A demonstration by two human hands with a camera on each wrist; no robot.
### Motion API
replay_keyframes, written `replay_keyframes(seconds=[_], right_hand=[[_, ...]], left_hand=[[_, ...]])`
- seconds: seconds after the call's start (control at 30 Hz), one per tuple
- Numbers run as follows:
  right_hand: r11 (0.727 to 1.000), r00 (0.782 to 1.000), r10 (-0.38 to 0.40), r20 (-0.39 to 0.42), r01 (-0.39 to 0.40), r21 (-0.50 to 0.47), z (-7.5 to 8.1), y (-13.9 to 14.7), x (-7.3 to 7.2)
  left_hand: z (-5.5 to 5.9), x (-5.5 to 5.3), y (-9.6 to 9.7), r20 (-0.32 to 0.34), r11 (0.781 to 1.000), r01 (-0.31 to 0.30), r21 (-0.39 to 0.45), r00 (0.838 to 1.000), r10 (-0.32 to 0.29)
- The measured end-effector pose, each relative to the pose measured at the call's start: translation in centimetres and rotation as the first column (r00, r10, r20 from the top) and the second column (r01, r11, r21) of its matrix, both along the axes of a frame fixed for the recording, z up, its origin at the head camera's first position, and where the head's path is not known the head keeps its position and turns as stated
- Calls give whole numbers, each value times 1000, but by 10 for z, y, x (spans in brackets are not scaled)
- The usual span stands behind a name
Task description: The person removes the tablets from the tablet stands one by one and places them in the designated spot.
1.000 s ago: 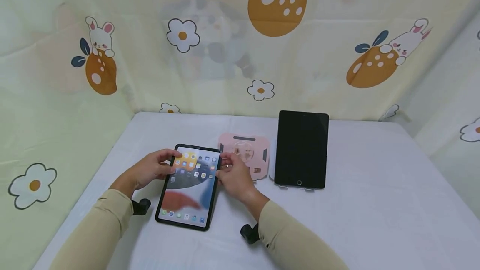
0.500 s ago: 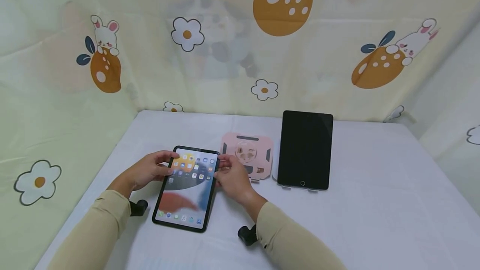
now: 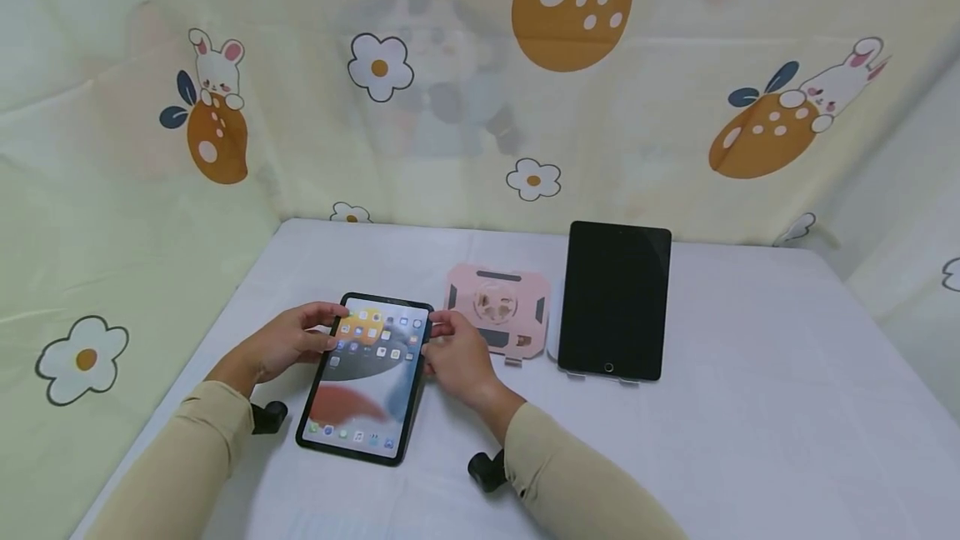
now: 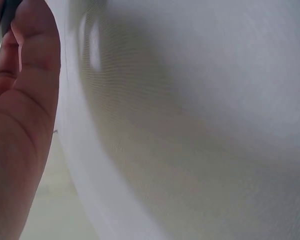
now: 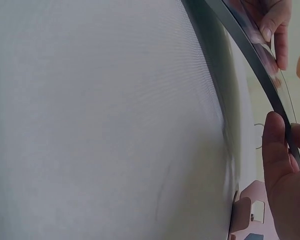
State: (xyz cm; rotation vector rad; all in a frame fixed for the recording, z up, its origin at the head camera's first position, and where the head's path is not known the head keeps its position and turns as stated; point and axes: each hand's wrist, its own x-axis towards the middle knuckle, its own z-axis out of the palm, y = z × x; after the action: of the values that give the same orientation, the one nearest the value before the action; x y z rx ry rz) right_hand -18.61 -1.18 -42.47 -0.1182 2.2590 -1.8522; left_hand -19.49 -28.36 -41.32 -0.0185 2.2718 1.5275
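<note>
A tablet with a lit home screen and black border lies between the two hands, its upper part slanted up off the white cloth. My left hand pinches its upper left edge, thumb below and fingertips at the rim. On the opposite edge, my right hand grips with thumb and fingers. The right wrist view has the tablet's thin dark side running up from the right hand, with the left hand beyond. Only a dark corner of it shows above the left hand in the left wrist view.
A pink stand with dark grey pads lies just past the right hand. Right of it, a second tablet, screen dark, leans on a pale stand. A printed curtain hangs behind the white-covered table.
Both hands have shifted the lit tablet slightly left and towards the person, widening the gap to the pink stand. The head view has turned a little left.
</note>
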Motion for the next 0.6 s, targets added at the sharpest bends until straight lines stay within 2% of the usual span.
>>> replay_keyframes(seconds=[0.27, 0.6], right_hand=[[999, 1000, 6, -18, -5, 44, -2, -1, 1], [992, 999, 25, -27, -21, 124, -3, -2, 2]], left_hand=[[-2, 2, -1, 10, 1000, -14, 8, 1000, 13], [-4, 0, -1, -9, 999, -29, -37, 1000, 28]])
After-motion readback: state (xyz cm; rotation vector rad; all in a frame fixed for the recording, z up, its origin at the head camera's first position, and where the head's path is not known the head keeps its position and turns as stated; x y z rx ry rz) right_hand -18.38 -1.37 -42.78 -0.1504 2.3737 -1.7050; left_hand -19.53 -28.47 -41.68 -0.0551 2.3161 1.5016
